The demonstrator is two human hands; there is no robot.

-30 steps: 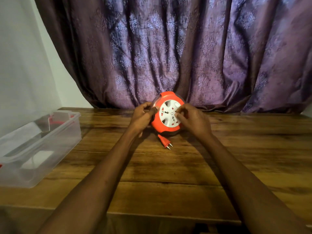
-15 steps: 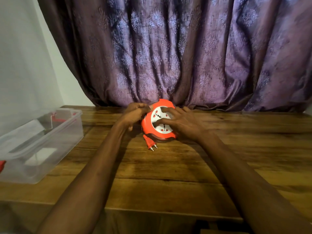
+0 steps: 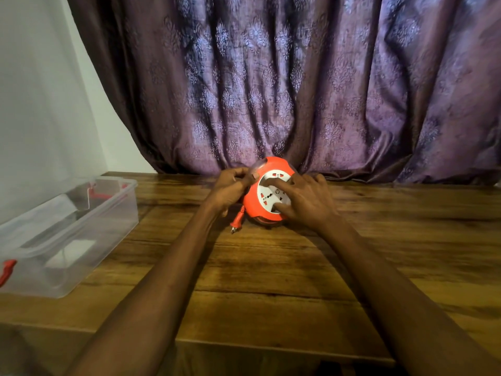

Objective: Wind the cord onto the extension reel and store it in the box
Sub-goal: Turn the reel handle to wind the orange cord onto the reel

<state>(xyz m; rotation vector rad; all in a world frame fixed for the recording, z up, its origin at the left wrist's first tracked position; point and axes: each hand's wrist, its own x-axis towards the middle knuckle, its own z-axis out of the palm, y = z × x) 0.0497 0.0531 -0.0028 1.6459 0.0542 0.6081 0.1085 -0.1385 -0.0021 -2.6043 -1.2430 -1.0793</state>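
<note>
An orange extension reel [image 3: 267, 168] with a white socket face stands tilted on the wooden table [image 3: 271, 267], near the curtain. My left hand [image 3: 230, 191] grips its upper left rim. My right hand [image 3: 306, 202] lies spread over the white face, fingers pressing on it. The orange plug [image 3: 237, 222] hangs out at the reel's lower left, its pins touching the table. Almost all the cord is wound inside. The clear plastic box [image 3: 108, 213] with red clips stands open at the left.
A purple patterned curtain [image 3: 298, 90] hangs right behind the table. A white wall [image 3: 40, 90] is at the left. The table's front edge [image 3: 271, 346] runs below my forearms.
The reel has tilted and shifted slightly left. My right hand moved from pinching the face to lying spread over it. The plug swung from below the reel to its lower left.
</note>
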